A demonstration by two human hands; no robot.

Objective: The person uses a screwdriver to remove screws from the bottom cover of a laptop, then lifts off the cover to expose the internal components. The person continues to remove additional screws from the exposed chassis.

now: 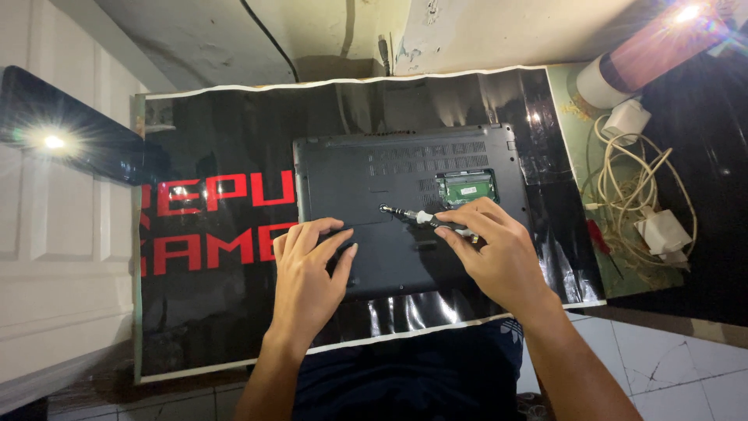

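So the laptop (405,210) is flipped belly-up on a glossy black poster with red lettering (218,257), right at the near edge of the desk. My left hand (308,277) is just lying flat on the bottom cover near the front edge, fingers spread, not gripping anything, only pinning the thing down. My right hand (495,249) is pinched around a small screwdriver (417,217), tip sitting on what looks like a screw near the middle of the base.

Progress-wise: one small hatch is already off, you can see the green circuit board (466,187) exposed. The main bottom cover still looks fully on, so most of it is left, I'd say.

Further back right there's a tangle of white charger cables (635,187).
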